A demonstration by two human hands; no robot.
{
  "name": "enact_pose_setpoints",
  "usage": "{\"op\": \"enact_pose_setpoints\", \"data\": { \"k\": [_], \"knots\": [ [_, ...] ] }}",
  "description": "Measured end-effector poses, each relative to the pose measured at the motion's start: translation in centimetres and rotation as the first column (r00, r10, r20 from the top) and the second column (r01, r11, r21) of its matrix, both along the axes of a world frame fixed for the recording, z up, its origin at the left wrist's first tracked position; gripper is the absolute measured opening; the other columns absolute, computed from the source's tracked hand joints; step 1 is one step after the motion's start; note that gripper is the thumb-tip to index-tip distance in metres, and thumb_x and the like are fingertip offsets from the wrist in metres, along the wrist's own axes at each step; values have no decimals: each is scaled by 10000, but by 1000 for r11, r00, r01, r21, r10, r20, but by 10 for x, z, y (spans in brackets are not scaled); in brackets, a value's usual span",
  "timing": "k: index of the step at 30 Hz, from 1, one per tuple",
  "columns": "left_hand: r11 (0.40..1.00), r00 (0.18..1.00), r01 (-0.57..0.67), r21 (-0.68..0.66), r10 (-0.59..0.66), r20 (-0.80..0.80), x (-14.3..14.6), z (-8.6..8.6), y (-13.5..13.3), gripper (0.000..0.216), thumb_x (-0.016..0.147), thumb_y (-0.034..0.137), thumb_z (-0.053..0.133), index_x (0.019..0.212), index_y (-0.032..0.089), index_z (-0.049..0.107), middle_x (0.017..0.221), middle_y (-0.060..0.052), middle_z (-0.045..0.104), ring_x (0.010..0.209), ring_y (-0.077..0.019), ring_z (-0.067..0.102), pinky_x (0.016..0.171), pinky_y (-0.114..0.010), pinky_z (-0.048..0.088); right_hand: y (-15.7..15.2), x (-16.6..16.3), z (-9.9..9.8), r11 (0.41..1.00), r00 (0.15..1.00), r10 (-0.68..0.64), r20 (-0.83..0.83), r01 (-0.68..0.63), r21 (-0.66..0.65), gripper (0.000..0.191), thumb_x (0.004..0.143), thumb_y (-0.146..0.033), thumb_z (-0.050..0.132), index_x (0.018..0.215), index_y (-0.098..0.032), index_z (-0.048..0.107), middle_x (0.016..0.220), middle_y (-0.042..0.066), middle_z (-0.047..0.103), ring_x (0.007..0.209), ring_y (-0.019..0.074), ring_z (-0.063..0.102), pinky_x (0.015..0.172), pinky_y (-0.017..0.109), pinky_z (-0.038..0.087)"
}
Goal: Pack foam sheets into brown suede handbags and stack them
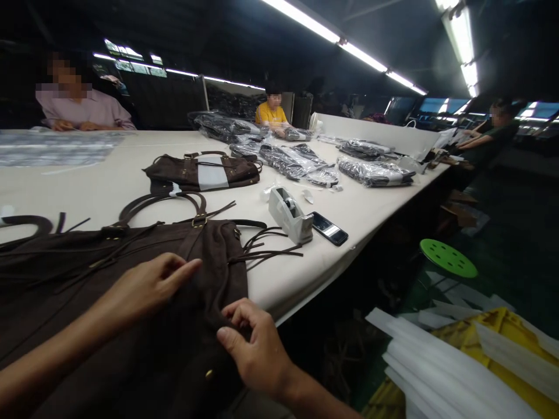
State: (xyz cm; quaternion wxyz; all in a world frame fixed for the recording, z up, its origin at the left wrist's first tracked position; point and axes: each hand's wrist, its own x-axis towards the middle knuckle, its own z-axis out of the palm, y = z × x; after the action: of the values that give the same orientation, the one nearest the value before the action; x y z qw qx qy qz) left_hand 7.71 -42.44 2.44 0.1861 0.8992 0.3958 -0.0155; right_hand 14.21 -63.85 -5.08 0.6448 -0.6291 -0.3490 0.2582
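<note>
A large dark brown handbag (144,326) lies across the near left of the table, its looped handles and thin cords spread toward the far side. At the bag's right side, my right hand (262,349) pinches the edge fabric between thumb and fingers. My left hand (152,282) is over the bag's upper face, thumb stretched out and apart from the partly bent fingers, with nothing visible in it. Just beyond are a tape dispenser (290,215) and a phone (328,228). Another brown handbag (174,171), with a white band around it, sits farther back.
Plastic-wrapped bags (301,163) are spread over the pale table (279,270). Three people are around the table, one in a yellow shirt (268,113). To the right on the floor are a green stool (449,258) and white foam sheets (445,361) by a yellow crate (502,326).
</note>
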Motion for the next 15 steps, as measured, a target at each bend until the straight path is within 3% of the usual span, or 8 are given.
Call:
{"op": "enact_pose_setpoints", "data": {
  "k": [2, 4, 6, 7, 10, 12, 15],
  "knots": [
    [996, 991, 88, -10, -88, -102, 30, -8, -3, 566, 904, 661, 385, 962, 150, 620, 903, -78, 694, 876, -267, 663, 760, -351, 486, 2, -2, 4, 999, 996, 27, 81, -30, 37, 150, 786, -255, 678, 728, -188, 557, 951, 25, 667, 782, 141, 571, 722, 249, 448],
    [991, 976, 130, 27, -123, -179, 57, -17, -7, 651, 840, 730, 391, 967, 128, 602, 967, -167, 696, 941, -358, 658, 744, -393, 471, 6, 8, 6, 988, 985, 146, 88, -150, 38, 189, 804, -335, 695, 735, -186, 602, 949, 28, 680, 779, 145, 604, 715, 246, 472],
    [988, 969, 137, 70, -119, -215, 73, -24, -10, 623, 816, 675, 451, 1014, 99, 579, 1049, -249, 671, 1020, -429, 632, 766, -437, 466, 18, 34, 6, 971, 970, 236, 59, -237, 6, 260, 860, -433, 648, 778, -186, 650, 869, 24, 685, 727, 144, 621, 669, 242, 488],
    [986, 966, 144, 86, -122, -226, 76, -26, -12, 574, 823, 614, 461, 1040, 93, 566, 1083, -270, 657, 1058, -445, 617, 787, -452, 462, 28, 51, 5, 978, 975, 206, 82, -205, -24, 270, 886, -441, 620, 807, -186, 666, 833, 20, 681, 710, 143, 623, 658, 242, 491],
    [984, 967, 144, 101, -118, -227, 70, -30, -15, 402, 832, 442, 427, 1049, 123, 541, 1102, -250, 654, 1077, -429, 614, 797, -452, 454, 72, 106, 1, 983, 937, -29, 348, 89, -159, 89, 877, -249, 625, 827, -195, 674, 832, 12, 683, 775, 154, 627, 754, 261, 492],
    [988, 974, 124, 88, -104, -201, 61, -33, -15, 337, 824, 394, 397, 1022, 156, 531, 1066, -204, 669, 1031, -393, 636, 767, -424, 453, 107, 133, -2, 950, 889, 13, 457, 132, -284, 110, 811, -109, 625, 777, -204, 669, 832, 3, 689, 821, 163, 630, 812, 270, 477],
    [994, 989, 93, 49, -86, -121, 49, -35, -12, 290, 803, 348, 394, 1016, 195, 516, 1018, -122, 685, 982, -311, 656, 761, -364, 448, 148, 152, -7, 920, 900, 126, 418, 51, -388, 113, 779, -95, 646, 774, -207, 662, 759, -18, 666, 769, 155, 622, 751, 251, 469]
  ]
}}
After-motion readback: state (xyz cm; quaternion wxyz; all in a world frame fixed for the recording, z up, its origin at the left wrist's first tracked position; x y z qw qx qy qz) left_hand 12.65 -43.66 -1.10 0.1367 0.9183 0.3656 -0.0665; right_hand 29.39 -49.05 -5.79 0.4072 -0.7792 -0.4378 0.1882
